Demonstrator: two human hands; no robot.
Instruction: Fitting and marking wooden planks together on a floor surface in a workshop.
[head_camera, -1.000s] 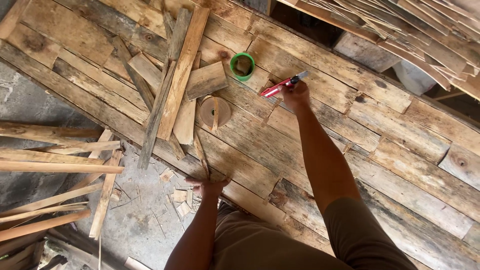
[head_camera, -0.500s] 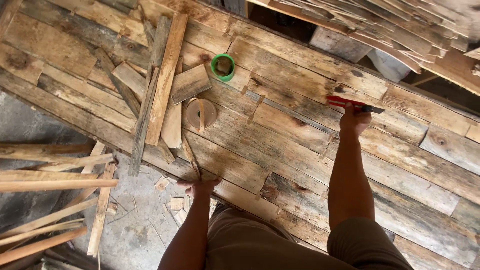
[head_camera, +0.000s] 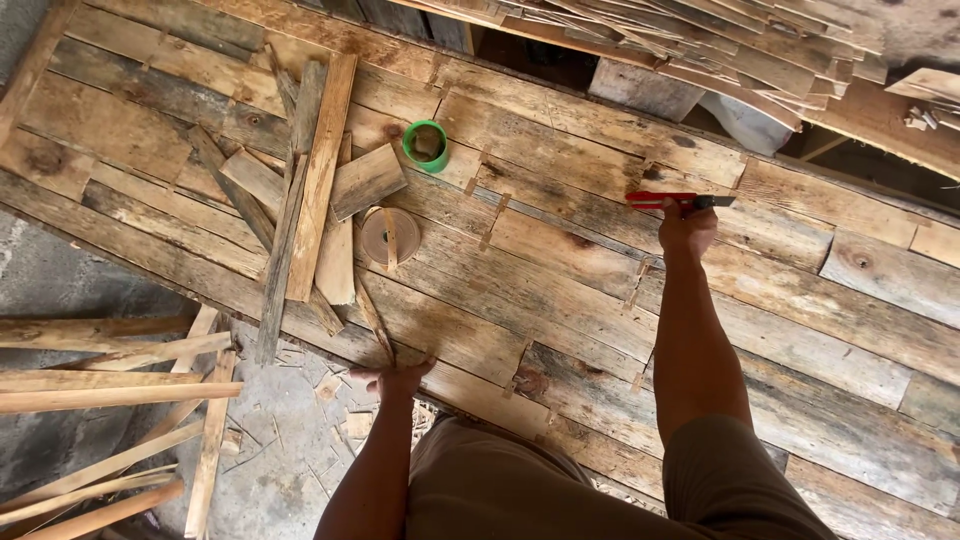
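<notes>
Swung rightward, right hand (head_camera: 688, 228) grips red tool (head_camera: 678, 200) lying level, tip right; left hand (head_camera: 395, 379) presses table edge (head_camera: 300, 330).

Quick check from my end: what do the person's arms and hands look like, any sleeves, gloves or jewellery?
Both arms are bare to above the elbow. The left hand and right hand wear no gloves, and no watch or ring shows. A brown short sleeve covers the right upper arm.

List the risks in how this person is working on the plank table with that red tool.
The right hand holds the red tool at full stretch, so it may slip. The left hand presses on the rough plank edge, so splinters are possible. Loose offcuts lie piled nearby and could slide.
</notes>
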